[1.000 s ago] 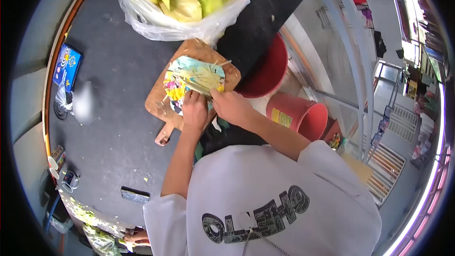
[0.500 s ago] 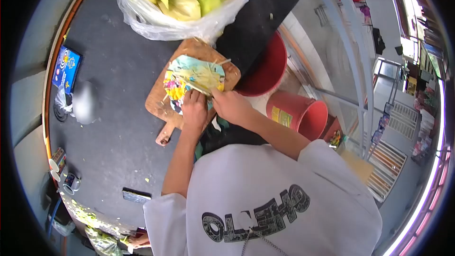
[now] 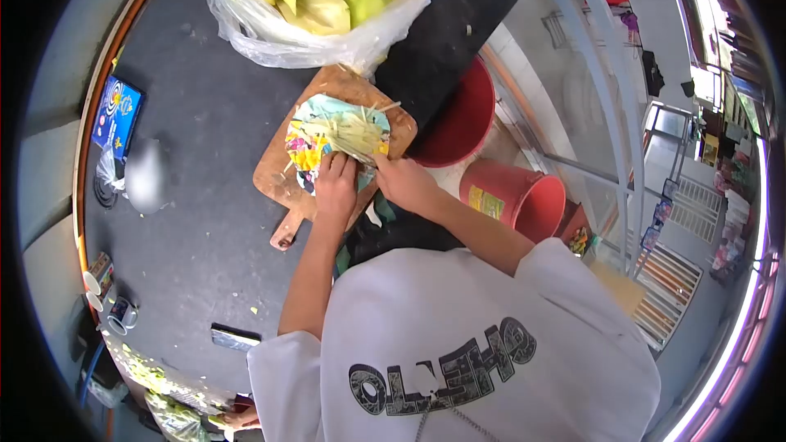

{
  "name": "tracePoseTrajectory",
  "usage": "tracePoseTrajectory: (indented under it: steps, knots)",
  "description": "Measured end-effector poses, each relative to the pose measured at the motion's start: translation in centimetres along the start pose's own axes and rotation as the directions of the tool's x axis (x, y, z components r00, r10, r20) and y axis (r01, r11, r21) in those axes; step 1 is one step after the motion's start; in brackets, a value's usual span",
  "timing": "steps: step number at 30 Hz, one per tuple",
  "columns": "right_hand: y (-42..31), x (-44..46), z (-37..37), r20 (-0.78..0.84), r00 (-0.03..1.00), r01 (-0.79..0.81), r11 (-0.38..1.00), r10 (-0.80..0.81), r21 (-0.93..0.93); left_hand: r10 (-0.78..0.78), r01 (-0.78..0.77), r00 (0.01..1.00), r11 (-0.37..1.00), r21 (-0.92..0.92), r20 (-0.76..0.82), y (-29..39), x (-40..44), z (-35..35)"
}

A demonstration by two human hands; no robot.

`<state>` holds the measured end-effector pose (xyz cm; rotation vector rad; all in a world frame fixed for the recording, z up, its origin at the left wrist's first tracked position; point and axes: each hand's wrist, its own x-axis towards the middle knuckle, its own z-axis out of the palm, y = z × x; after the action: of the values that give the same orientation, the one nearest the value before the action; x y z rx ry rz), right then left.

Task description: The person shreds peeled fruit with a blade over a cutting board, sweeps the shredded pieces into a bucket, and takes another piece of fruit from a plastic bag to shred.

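On a wooden cutting board (image 3: 274, 165) lies a colourful patterned sheet (image 3: 327, 105) with a heap of thin, pale yellow-green strips (image 3: 352, 133) on it. My left hand (image 3: 336, 186) rests at the near side of the sheet, its fingers curled down against the edge of the strips. Close beside it, my right hand (image 3: 407, 183) is closed in a pinch at the sheet's right edge, by the ends of the strips. What sits inside either grip is hidden by the fingers.
A clear plastic bag (image 3: 270, 49) of peeled yellow-green fruit pieces (image 3: 315, 12) stands beyond the board. Red buckets (image 3: 499, 188) are at the right. On the dark table (image 3: 205, 254) lie a blue box (image 3: 117, 115), a phone (image 3: 236, 336) and cups (image 3: 123, 317). Another person's hand (image 3: 241, 419) shows bottom left.
The strips between my hands have shifted into a thicker, looser heap over the sheet. My right hand has moved slightly to the right; the left has barely moved.
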<state>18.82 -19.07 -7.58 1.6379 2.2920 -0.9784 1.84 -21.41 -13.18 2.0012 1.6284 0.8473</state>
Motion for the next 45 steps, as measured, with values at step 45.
tracePoseTrajectory:
  steps: [45]
  knots:
    - [-0.9,-0.4,-0.5,-0.02,1.0,0.005,0.998,-0.004,0.065,-0.009,0.011,0.999,0.998,-0.062,0.036,-1.3,-0.2,0.1]
